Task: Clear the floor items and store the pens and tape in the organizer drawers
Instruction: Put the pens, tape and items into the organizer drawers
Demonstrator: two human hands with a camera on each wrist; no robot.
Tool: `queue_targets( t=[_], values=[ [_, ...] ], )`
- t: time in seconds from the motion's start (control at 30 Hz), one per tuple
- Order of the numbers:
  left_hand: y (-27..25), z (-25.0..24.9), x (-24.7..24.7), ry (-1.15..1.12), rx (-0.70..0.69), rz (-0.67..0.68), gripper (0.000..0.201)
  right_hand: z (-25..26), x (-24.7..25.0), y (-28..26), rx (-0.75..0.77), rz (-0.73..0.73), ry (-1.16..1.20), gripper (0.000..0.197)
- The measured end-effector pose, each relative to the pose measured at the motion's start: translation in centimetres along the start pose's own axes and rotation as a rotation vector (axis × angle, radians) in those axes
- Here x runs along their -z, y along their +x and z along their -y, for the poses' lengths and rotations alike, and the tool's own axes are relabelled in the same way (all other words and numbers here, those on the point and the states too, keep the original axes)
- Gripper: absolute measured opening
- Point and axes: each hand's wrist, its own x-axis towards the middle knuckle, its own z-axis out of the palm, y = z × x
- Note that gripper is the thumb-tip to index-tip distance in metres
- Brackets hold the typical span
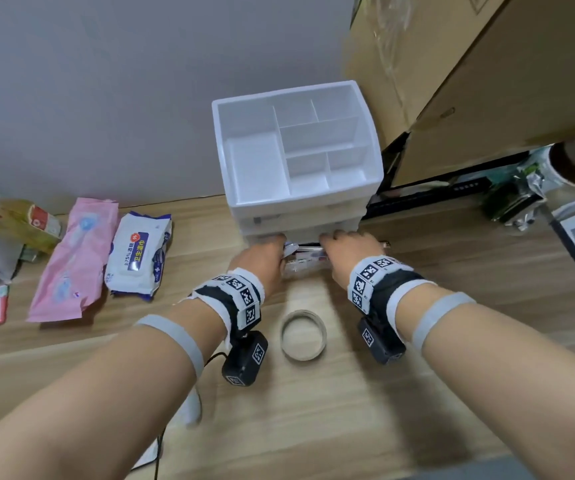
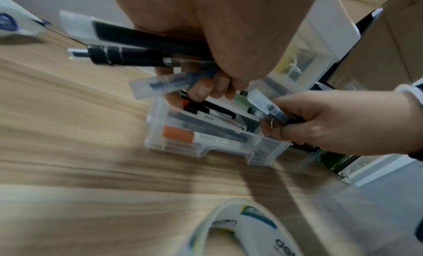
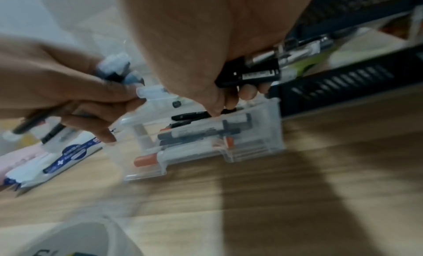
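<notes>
**Inspector A:** Legible markings, please.

**Inspector B:** The white wipes pack (image 1: 138,252) on the floor carries a dark blue label. It reads "75%", followed by Chinese characters, among them 酒精 and 卫生湿巾.

**Inspector A:** The tape roll (image 2: 249,229)?

**Inspector B:** In the left wrist view its inner core shows dark letters, "del" at the frame edge, the rest cut off. A smaller printed word farther up the core is too blurred to read.

**Inspector A:** Wrist bands?

**Inspector B:** Black-and-white square code markers on both bands (image 1: 371,277); patterns only, no text.

**Inspector A:** The pens and the green-yellow package?

**Inspector B:** Print present, none legible.
</notes>
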Motion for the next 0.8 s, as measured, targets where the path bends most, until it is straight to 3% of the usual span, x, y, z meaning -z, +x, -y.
queue_targets(
  t=[0.37, 0.47, 0.57, 0.63, 0.8],
  values=[
    [-0.9, 1.6, -0.2, 0.079, -0.020, -0.065, 0.032, 2.3, 0.2, 0.8, 0.114, -0.097, -0.112, 0.038],
    [-0.8, 1.8, -0.9, 0.134, 0.055, -0.040, 0.038, 2.9, 0.5, 0.9, 0.142, -0.148, -0.165, 0.036],
    [-0.6, 2.5, -1.2, 0.185, 0.145, 0.034, 0.032, 3.4, 1.1, 1.1, 0.194, -0.054, -0.167, 0.036],
    [-0.7, 3.0, -1.3, 0.155, 0.161, 0.047, 0.028, 3.3, 1.2, 1.4, 0.235, -0.092, -0.177, 0.036],
    [-1.8, 3.4, -1.3, 0.089, 0.162, -0.054, 0.026, 4.0, 1.2, 1.7, 0.303, -0.080, -0.149, 0.036]
  ],
)
